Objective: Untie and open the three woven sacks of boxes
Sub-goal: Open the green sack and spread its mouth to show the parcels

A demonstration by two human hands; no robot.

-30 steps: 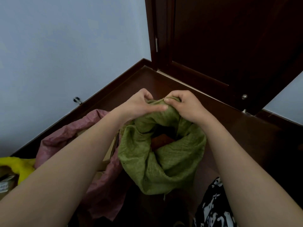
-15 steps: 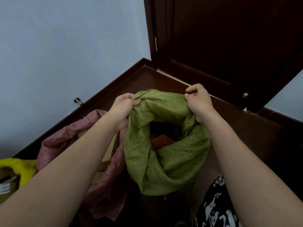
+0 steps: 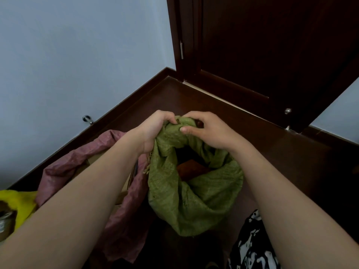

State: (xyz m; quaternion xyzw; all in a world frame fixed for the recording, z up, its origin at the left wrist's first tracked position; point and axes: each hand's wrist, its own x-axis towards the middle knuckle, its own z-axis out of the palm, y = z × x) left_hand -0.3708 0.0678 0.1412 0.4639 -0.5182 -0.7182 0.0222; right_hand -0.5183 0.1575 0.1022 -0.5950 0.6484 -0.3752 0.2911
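Both hands are gathering the far rim of the green sack [image 3: 194, 202], which is standing on the dark floor [image 3: 291, 162] in a corner between the wall [image 3: 77, 55] and the door [image 3: 272, 45]. The left hand [image 3: 153, 131] is closing its fingers over the bunched cloth at the left of the rim; the right hand [image 3: 207, 131] is pinching the same fold from the right, thumb lying across the fabric. The two hands are nearly touching. The sack's mouth is already gaping toward the camera, and a brown box [image 3: 192, 169] is showing inside. A pink sack [image 3: 124, 220] is slumping just beside it on the left, apparently open too, with cardboard [image 3: 95, 158] showing at its mouth; a yellow sack [image 3: 17, 200] is lying at the left edge, its state unclear. The weave is appearing soft, light and limp, creasing readily and holding no shape of its own, so it is probably slipping little in a bare grip. The rim is the sensible place to hold: a gathered fold offers more purchase than a single layer. The frayed edge strands at the left of the mouth are likely to snag or pull loose. The boxes inside are probably giving the sack its only stiffness and weight.
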